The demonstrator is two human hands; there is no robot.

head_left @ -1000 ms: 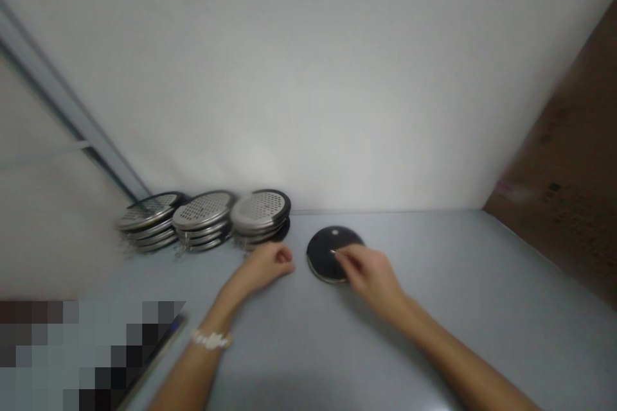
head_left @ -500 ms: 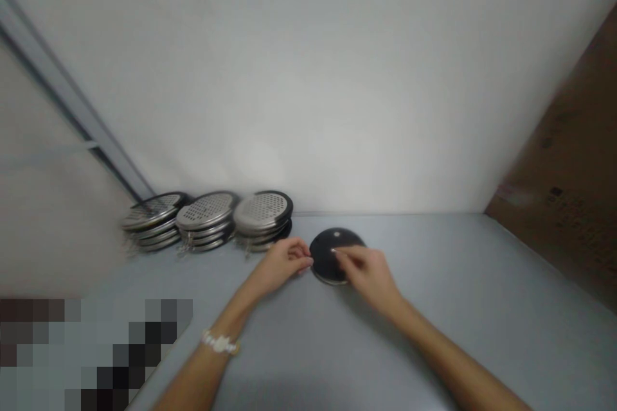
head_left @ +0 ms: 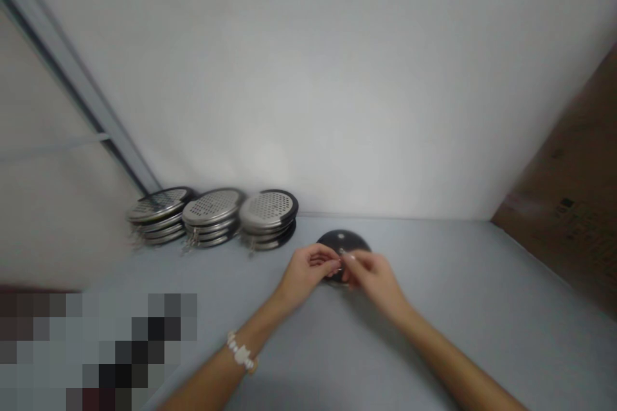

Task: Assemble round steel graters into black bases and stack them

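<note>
Head view: three stacks of perforated steel discs [head_left: 211,217] sat along the far edge of the surface [head_left: 463,282]. Further right, the left hand [head_left: 306,273], wearing a beaded bracelet [head_left: 241,352], and the right hand [head_left: 373,279] pinched narrowly together above a black round disc [head_left: 344,241], which lay near that edge; whatever they held was too small to tell.

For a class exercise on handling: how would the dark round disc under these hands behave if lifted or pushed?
The dark round disc looks rigid, so probably won't flex. Lying flat on the grey table, it would likely slide rather than tip when pushed. Its smooth face may be slippery, so the right hand's fingers might grip its edge better.
</note>
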